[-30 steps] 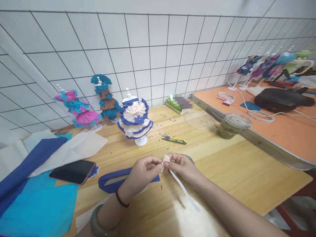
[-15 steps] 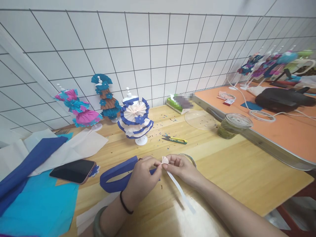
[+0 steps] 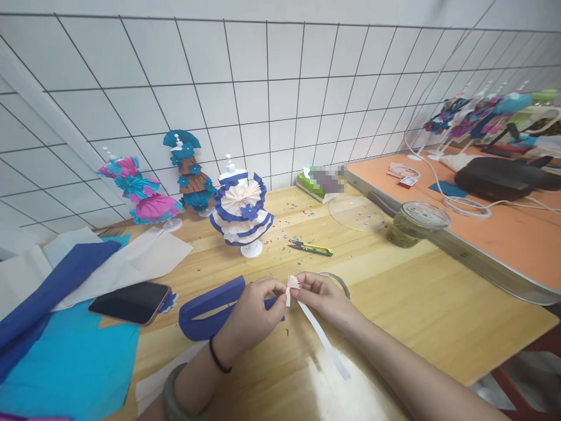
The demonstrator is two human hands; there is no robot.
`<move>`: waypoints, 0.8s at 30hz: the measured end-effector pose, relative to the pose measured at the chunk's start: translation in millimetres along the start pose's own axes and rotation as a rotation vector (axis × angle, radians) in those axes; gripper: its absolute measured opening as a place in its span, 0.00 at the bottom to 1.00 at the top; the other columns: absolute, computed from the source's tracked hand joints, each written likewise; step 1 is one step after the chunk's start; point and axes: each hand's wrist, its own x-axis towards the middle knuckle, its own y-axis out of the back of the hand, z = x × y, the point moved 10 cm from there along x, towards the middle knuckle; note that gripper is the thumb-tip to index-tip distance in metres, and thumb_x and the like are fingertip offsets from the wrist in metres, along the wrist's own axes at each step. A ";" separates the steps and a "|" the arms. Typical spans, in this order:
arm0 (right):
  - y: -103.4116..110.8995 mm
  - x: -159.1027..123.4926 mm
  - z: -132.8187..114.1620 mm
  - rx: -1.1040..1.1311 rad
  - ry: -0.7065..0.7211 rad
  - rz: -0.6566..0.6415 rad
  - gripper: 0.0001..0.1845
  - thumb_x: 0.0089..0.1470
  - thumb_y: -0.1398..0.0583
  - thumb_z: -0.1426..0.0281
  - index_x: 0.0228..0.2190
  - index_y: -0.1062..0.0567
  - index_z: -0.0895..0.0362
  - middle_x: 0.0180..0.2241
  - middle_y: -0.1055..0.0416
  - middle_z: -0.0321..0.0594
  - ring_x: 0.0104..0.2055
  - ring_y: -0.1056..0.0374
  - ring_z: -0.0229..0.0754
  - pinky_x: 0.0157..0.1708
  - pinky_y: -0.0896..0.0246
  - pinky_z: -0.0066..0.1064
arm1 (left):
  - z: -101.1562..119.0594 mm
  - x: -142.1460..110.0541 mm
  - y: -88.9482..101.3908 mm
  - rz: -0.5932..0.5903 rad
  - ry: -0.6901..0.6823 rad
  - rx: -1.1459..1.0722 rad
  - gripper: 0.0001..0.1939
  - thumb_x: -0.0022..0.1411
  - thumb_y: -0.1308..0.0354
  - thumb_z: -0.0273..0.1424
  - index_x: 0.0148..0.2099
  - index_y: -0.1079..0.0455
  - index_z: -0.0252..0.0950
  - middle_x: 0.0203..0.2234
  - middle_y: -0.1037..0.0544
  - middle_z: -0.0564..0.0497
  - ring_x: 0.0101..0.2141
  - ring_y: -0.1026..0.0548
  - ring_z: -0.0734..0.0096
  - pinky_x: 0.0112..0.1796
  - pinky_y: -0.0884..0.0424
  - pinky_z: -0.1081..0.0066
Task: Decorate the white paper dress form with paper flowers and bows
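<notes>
Over the table's front, my left hand point(image 3: 262, 307) and my right hand point(image 3: 319, 295) meet at a small pleated piece of pale paper point(image 3: 293, 283). Fingers and thumb of each hand pinch it, the left at its gathered side and the right at its fanned side. From beneath my right fingers a long narrow white paper strip point(image 3: 322, 334) trails down toward the front. A folded dark blue paper band point(image 3: 205, 313) lies on the table, partly behind my left hand. Green-yellow thread snips point(image 3: 311, 248) rest beyond my hands. Part of a tape roll point(image 3: 340, 282) shows behind my right hand.
A small dress form point(image 3: 241, 204) in white and blue paper stands ahead, with two more dressed forms to its left. Paper sheets point(image 3: 87, 362) and a phone point(image 3: 129, 303) lie at left. A lidded jar point(image 3: 416, 224) stands right, by an orange table point(image 3: 504, 240).
My left fingers have shifted slightly left, so more of the pale paper shows below the pinch. My right hand stays nearly in place, and the strip still hangs from it.
</notes>
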 end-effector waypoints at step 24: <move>-4.5 -1.9 4.8 -0.361 0.134 -0.037 0.15 0.46 0.39 0.71 0.39 0.26 0.56 0.35 0.29 0.40 0.40 0.33 0.44 0.42 0.39 0.35 | -11.9 6.7 21.6 0.142 0.031 -0.032 0.10 0.55 0.49 0.32 0.25 0.31 0.35 0.22 0.28 0.53 0.27 0.31 0.71 0.31 0.37 0.74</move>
